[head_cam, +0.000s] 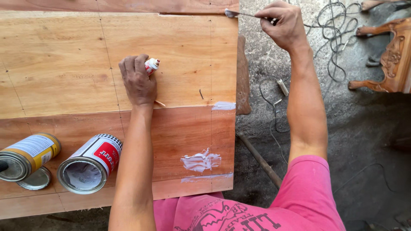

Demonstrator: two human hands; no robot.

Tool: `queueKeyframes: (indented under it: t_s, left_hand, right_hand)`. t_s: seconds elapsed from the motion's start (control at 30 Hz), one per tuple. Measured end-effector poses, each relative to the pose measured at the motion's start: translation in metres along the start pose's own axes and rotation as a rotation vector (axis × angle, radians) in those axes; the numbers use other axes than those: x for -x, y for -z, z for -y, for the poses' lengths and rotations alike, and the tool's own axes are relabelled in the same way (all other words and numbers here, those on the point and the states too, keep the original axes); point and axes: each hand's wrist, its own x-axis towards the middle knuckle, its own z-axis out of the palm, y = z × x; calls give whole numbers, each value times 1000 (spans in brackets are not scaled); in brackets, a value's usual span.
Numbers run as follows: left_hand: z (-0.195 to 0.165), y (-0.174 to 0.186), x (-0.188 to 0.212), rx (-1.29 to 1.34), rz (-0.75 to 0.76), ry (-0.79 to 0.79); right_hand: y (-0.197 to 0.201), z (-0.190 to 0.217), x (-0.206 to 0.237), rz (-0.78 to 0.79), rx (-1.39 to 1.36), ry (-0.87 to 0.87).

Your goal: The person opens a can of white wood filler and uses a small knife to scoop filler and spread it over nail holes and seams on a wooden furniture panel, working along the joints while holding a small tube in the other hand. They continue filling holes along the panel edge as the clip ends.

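the big wooden panel [64, 64] lies flat, with white putty smears [200, 161] near its right edge. two open cans [90, 164] lie on their sides at the lower left. the right hand [283, 25] pinches a thin metal blade [239, 14] at the panel's top corner. the left hand [138, 81] is closed around a small white and red tube [151, 65] and rests on the panel.

— Where are we?
— A woodworking shop: joined wooden boards [64, 64] on our bench, open filler cans [87, 164] near left.
— And far right?
— A carved chair frame [391, 57] and cables [338, 30] on the rough concrete floor [368, 149].
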Motion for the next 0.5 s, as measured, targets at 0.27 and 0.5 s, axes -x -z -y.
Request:
queueKeyframes:
  t_s: [0.27,0.5]
  left_hand:
    - [0,-4,-1,-9,-5,3]
    - [-2,-6,-1,-28,-5,10]
  right_hand:
    - [-5,-19,-1,3,72,86]
    - [-16,-39,-3,-88,307,174]
